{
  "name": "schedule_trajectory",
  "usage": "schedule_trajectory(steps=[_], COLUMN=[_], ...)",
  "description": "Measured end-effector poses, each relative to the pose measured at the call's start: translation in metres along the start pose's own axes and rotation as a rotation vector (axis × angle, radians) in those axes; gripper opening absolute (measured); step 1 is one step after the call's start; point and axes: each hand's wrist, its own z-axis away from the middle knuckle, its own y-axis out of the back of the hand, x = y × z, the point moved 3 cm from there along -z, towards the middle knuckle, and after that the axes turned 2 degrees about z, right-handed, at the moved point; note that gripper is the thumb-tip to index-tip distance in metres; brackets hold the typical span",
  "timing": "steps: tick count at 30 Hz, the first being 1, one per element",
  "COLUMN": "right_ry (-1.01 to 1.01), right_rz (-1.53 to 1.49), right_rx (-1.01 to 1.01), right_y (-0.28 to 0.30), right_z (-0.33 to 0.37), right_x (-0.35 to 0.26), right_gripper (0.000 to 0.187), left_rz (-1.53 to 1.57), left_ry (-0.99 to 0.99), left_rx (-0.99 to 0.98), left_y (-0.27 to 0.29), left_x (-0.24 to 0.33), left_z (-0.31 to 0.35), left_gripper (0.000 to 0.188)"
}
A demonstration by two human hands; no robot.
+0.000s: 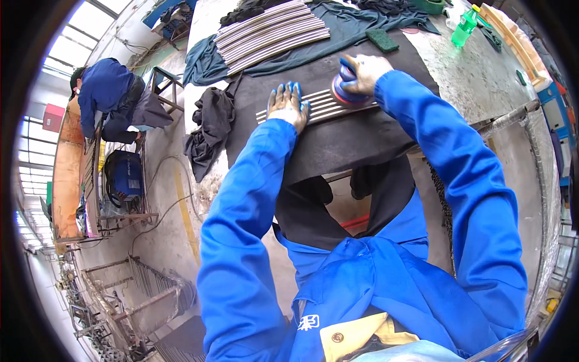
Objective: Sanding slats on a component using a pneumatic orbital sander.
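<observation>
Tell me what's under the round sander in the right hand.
The sander sits on a row of metal rods lying on a dark mat. The left hand presses the rods' other end. Its disc face is hidden.

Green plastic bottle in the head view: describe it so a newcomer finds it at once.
Start at the long stone-topped workbench in front of the person and look to its far right corner, beyond the right hand on the round sander. The green plastic bottle stands there near the wooden frame. It is the only bright translucent green upright thing; the flat dark green scouring pad lies nearer the rods.
</observation>
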Motion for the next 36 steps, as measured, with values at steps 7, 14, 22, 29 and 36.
schedule_trajectory(steps=[7,14,22,29,36], right_ry=[0.057,-0.007,0.055,0.076,0.053], right_rz=[0.007,-0.037,-0.022,-0.001,0.000], right_rx=[0.039,0.076,0.147,0.095,0.088], right_y=[-0.003,-0.004,-0.005,-0.007,-0.006], right_z=[0.005,-0.033,-0.036,-0.022,-0.020], right_x=[-0.013,-0.020,-0.026,-0.026,-0.004], right_gripper=[0.072,0.069,0.066,0.067,0.068], left_rz=[0.043,0.045,0.046,-0.016,0.038], left_ry=[-0.050,0.005,-0.021,0.022,-0.058], left_rx=[0.059,0.093,0.128,0.122,0.143], left_y=[-0.007,-0.014,-0.005,-0.013,-0.009], left_x=[0.000,-0.014,-0.012,-0.008,-0.008], left_z=[0.009,-0.026,-0.021,-0.011,-0.014], left_gripper=[0.066,0.065,0.064,0.064,0.063])
